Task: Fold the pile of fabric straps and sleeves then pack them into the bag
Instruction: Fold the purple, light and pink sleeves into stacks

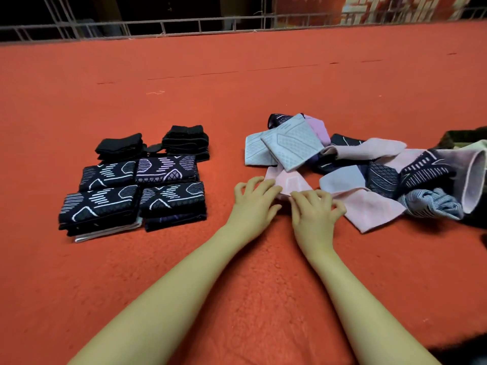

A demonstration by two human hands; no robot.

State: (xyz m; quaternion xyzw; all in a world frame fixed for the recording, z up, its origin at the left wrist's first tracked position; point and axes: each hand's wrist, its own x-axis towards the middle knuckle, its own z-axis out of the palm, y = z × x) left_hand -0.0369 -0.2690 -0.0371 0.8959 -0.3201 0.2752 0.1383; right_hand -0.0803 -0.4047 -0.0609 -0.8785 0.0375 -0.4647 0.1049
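Note:
A loose pile of fabric sleeves (pixel 374 172) in pink, grey and navy lies at the right on the red carpet. At its near edge, both hands meet on a pink sleeve (pixel 290 183). My left hand (pixel 255 198) pinches its left edge with curled fingers. My right hand (pixel 316 206) grips the fabric beside it, fingers curled too. At the left stand neat stacks of folded navy patterned sleeves (pixel 137 193), and behind them two stacks of folded black straps (pixel 158 143).
Red carpet (pixel 184 272) covers the whole surface. A metal railing (pixel 184 25) runs along the far edge. A dark olive object (pixel 463 137) shows at the right edge behind the pile; I cannot tell what it is.

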